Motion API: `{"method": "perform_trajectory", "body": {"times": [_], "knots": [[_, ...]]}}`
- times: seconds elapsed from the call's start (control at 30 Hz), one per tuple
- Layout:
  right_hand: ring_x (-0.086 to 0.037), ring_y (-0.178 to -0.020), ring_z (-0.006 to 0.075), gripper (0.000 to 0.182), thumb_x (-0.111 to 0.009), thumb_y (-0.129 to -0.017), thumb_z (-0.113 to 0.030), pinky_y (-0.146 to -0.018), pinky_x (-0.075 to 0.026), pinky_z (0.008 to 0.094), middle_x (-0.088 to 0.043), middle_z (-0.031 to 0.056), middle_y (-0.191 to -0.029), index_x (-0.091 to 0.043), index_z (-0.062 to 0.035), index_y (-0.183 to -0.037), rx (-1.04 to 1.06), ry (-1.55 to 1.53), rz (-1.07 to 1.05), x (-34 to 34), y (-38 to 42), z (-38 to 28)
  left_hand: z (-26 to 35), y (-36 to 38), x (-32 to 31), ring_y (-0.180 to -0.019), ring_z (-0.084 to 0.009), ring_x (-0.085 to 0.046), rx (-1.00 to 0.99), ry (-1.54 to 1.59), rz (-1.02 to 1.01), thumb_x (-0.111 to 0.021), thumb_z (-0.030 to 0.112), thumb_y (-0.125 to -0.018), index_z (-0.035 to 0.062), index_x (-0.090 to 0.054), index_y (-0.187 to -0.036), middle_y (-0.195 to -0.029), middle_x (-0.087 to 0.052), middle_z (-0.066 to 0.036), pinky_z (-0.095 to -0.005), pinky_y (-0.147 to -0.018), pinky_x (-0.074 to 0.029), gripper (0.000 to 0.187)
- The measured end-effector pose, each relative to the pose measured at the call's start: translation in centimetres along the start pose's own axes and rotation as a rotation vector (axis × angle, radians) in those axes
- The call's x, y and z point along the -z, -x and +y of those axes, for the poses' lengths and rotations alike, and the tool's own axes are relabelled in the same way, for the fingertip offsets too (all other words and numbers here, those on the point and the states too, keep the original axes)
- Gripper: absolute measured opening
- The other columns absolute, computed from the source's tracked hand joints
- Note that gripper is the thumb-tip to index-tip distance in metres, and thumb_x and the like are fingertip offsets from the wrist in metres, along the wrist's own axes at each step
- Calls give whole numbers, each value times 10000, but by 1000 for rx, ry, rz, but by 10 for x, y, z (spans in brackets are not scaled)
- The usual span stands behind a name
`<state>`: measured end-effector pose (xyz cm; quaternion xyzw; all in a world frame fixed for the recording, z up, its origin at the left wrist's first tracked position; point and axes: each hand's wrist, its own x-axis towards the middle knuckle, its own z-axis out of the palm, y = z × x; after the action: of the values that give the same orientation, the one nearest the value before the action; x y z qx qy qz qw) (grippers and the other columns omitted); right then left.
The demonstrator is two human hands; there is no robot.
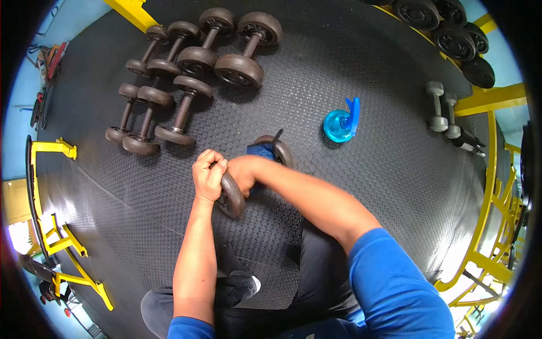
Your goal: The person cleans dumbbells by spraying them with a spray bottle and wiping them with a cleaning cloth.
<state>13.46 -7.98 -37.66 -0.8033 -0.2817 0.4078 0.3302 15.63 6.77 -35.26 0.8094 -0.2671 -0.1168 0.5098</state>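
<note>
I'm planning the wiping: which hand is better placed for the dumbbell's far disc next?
Probably the right hand: it is nearer the far disc and the cloth, while the left hand grips the near disc.

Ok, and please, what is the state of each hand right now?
Left hand: closed, fingers curled on the rim of the dumbbell at its near end.
Right hand: fingers hidden behind that end, so open or closed cannot be told.

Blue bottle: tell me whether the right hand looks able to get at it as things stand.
Probably yes: the bottle stands uncovered on open mat. The right hand is down at the dumbbell, though, and would likely have to clear its far end first.
</note>
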Motion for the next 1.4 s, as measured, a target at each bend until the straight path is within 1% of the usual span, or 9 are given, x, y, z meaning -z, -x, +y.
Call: {"method": "perform_trajectory", "body": {"times": [0.23,0.33,0.53,0.77,0.83,1.07,1.17,1.27,1.4], "knots": [[-706,-851,281,304,-659,-779,-155,-791,-548,411,-722,190,-940,-692,-12,-1045,99,-583,769,-10,33,21,4,-14,-9,-862,-295,-608,-30,-40,23,-608,192,-797,17,-670,-938,-914,-636,-145,-383,-784,-471,234],[-651,-962,248,356,-633,-899,-232,-856,-528,384,-676,132,-1069,-651,28,-1142,63,-1789,778,3,22,15,11,-17,-21,-1174,-329,-554,-109,-223,113,-651,335,-843,89,-609,-1307,-1286,-595,-161,-404,-1016,-413,528],[-605,-1025,197,534,-583,-981,-427,-895,-502,360,-632,147,-1179,-595,51,-1219,-7,-1905,1001,-30,60,-34,31,-22,-29,-1031,-327,-656,5,-174,65,-665,459,-877,100,-731,-1107,-1114,-693,-146,-384,-909,-494,432],[-637,-963,184,326,-614,-907,-210,-882,-486,359,-691,69,-1046,-639,-20,-1171,-280,-1213,1036,-86,87,-38,20,-33,-28,-872,-270,-689,212,-72,79,-679,353,-869,89,-754,-1016,-956,-714,-120,-342,-782,-517,312],[-636,-1089,277,399,-616,-848,-134,-966,-465,379,-678,121,-1174,-612,-51,-1239,-182,-469,1590,-75,81,-31,25,-36,-29,-835,-272,-685,193,-92,81,-678,355,-864,78,-749,-964,-913,-706,-121,-351,-755,-512,302],[-401,-1413,270,544,-581,-828,-224,-1179,-160,603,-538,65,-1446,-565,-109,-1359,-752,308,720,-76,95,12,42,-31,-33,-696,-332,-645,283,-233,3,-691,395,-821,21,-634,-695,-743,-639,-145,-418,-639,-469,399],[-532,-1258,276,357,-543,-858,-210,-1011,-423,505,-668,83,-1223,-641,-94,-1181,-906,126,477,-23,127,-3,47,-32,-39,-720,-350,-650,264,-267,6,-699,416,-806,32,-644,-701,-763,-651,-139,-433,-644,-474,402],[-511,-1269,313,441,-621,-793,-155,-940,-469,498,-592,103,-1329,-615,-128,-1234,-699,126,1133,-11,141,4,46,-34,-42,-726,-347,-652,223,-287,-19,-701,421,-799,32,-648,-705,-767,-652,-132,-429,-641,-475,403],[-447,-1309,357,539,-604,-835,-189,-949,-447,592,-345,111,-1556,-556,-222,-1371,-653,387,802,-48,93,38,47,-34,-40,-640,-272,-619,207,-270,-20,-695,368,-796,14,-633,-686,-687,-627,-133,-392,-603,-452,376]]}}
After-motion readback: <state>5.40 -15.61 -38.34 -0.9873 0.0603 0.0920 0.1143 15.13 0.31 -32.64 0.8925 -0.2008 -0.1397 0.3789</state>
